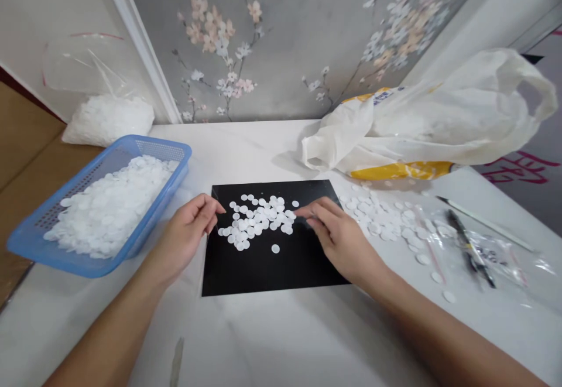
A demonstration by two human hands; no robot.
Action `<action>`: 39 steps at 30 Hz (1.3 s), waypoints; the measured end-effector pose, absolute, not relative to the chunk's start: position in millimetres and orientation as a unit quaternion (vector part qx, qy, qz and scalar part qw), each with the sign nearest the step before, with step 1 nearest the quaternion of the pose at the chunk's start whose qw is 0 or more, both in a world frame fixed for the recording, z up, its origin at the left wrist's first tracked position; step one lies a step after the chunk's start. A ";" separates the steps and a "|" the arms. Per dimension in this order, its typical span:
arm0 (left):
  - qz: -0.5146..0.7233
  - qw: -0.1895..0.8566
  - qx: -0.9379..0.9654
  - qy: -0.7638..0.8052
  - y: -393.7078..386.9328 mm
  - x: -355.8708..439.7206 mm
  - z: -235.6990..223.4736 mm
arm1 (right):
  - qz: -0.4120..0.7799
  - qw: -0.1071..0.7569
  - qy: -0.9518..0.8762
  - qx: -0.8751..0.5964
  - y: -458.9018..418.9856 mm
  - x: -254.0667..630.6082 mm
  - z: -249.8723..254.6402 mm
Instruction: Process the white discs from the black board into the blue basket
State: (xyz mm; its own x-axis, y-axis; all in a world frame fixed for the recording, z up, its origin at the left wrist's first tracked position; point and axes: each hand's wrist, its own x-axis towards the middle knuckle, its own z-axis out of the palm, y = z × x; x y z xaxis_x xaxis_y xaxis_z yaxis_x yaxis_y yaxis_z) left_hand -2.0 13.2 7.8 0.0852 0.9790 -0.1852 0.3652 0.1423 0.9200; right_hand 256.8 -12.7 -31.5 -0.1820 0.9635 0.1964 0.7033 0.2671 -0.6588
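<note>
On black mat: left hand, right hand flank white discs, fingers loosely curled, seemingly empty; fingertip contact unclear.

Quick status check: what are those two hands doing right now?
Left hand and right hand flank white discs on black sheet. Fingers curled, holding nothing visible. Blue basket left.

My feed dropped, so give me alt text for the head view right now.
Both hands, left hand and right hand, flank a cluster of small white discs on a black mat. A blue basket of discs sits left; loose discs and a white plastic bag lie right.
</note>
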 end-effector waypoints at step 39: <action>0.156 0.234 0.851 0.443 -3.8 25.4 -27.8 | 0.343 0.244 -0.735 -0.532 -9.9 255.4 -34.6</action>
State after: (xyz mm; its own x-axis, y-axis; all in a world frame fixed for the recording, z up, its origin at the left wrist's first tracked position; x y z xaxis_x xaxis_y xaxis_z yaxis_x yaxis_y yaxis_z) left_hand 25.4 -3.8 -27.8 0.5584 0.8276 0.0575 0.6822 -0.4976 0.5358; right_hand 255.4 -9.9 -34.6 -0.3157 0.9488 -0.0064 0.6142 0.1992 -0.7636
